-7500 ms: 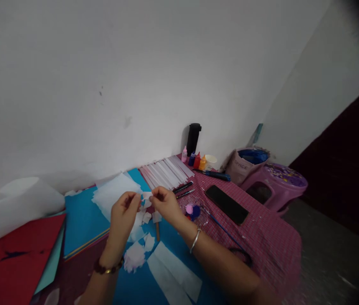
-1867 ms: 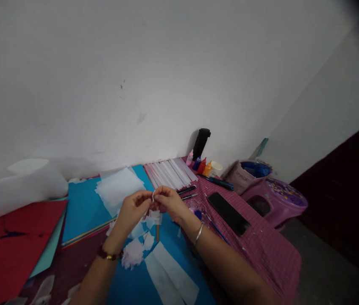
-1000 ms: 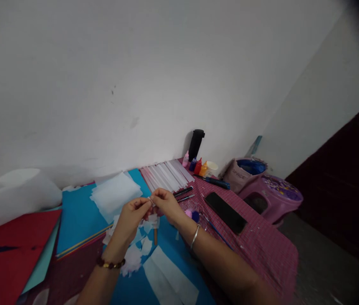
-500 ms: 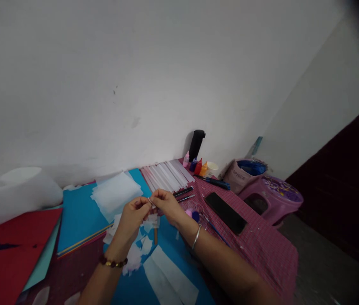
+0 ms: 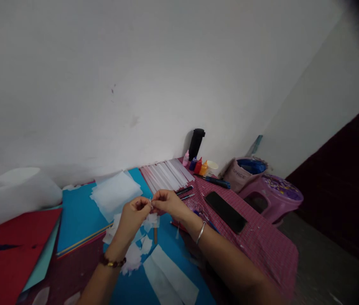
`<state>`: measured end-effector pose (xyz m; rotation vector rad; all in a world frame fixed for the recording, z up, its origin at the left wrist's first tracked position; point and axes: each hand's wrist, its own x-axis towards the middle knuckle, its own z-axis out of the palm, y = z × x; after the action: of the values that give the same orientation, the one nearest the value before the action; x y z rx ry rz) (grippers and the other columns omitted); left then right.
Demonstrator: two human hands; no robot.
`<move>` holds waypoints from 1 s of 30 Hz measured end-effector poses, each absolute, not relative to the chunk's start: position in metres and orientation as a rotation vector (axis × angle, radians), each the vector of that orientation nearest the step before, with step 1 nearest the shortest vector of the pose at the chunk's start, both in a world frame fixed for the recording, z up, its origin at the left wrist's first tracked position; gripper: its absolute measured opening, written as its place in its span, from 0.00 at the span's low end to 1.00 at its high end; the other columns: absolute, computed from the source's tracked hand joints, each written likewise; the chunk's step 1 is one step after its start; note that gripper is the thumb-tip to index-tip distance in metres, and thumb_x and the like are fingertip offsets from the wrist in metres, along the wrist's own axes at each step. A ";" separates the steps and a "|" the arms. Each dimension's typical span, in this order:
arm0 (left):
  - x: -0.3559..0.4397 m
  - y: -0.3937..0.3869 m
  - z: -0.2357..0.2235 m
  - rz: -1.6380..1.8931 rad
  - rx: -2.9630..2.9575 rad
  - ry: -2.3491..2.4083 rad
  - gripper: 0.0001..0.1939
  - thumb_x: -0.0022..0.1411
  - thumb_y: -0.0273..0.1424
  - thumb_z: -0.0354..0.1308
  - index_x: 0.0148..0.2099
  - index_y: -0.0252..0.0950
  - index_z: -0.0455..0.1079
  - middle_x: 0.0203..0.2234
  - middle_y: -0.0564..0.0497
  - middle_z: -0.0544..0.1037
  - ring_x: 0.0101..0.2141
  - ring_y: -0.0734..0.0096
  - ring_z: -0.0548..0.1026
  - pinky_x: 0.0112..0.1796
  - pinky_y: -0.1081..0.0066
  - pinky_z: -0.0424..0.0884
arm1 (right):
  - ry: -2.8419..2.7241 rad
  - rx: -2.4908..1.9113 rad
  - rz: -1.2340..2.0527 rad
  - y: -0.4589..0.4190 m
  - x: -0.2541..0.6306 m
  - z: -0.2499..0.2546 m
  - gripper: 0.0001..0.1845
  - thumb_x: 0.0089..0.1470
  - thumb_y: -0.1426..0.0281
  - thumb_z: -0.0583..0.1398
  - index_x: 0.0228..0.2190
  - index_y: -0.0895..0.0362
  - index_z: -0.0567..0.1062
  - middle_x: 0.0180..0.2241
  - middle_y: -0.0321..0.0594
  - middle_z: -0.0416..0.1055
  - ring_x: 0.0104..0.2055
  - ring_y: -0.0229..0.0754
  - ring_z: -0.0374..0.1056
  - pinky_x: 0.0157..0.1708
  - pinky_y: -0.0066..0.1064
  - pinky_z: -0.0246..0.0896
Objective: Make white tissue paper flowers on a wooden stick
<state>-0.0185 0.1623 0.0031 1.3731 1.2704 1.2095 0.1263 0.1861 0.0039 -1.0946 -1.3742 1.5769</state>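
Observation:
My left hand (image 5: 136,214) and my right hand (image 5: 168,204) meet above the blue sheet (image 5: 169,241), thumbs and fingertips pinched together. Between them is a small twisted bit of white paper (image 5: 151,204), mostly covered by the fingers. Below my left hand lie cut white paper pieces (image 5: 146,244) and a ruffled pinkish-white paper bunch (image 5: 131,257). A thin brown stick (image 5: 155,235) shows just under the fingertips. Nearer to me, long white paper strips (image 5: 169,273) rest on the blue sheet.
White translucent sheets (image 5: 115,192) and a row of white strips (image 5: 166,176) lie toward the wall. Small paint bottles (image 5: 198,165), a box cutter (image 5: 215,182) and a black phone (image 5: 226,212) are on the right. A pink stool (image 5: 271,203) stands beyond the table edge.
My right hand and forearm have shifted slightly, with the wrist moved a little right. The fingertips have parted a bit, so more of the white paper between them shows.

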 end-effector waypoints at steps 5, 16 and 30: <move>-0.019 0.162 0.005 1.175 1.392 1.274 0.04 0.46 0.29 0.56 0.23 0.35 0.68 0.14 0.57 0.67 0.16 0.77 0.62 0.19 0.76 0.58 | -1.368 -1.129 1.549 0.189 0.126 -0.002 0.06 0.41 0.71 0.61 0.25 0.59 0.68 0.18 0.31 0.68 0.19 0.31 0.64 0.19 0.21 0.56; -0.023 0.160 0.011 1.081 1.381 1.208 0.09 0.51 0.35 0.59 0.24 0.35 0.69 0.13 0.57 0.67 0.16 0.77 0.62 0.20 0.76 0.57 | -1.479 -0.963 1.485 0.187 0.131 -0.003 0.04 0.44 0.72 0.60 0.25 0.59 0.68 0.21 0.32 0.68 0.22 0.32 0.63 0.22 0.23 0.58; -0.027 0.157 0.019 1.036 1.459 1.200 0.08 0.51 0.31 0.56 0.22 0.35 0.69 0.14 0.56 0.69 0.18 0.74 0.64 0.21 0.75 0.58 | -1.615 -0.909 1.413 0.182 0.135 0.009 0.03 0.44 0.74 0.58 0.26 0.59 0.69 0.22 0.31 0.66 0.22 0.30 0.61 0.24 0.23 0.57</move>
<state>-0.0272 0.1568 0.0194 1.4590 1.2002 1.0364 0.1351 0.1815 0.0088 -0.9091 -1.6148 1.4129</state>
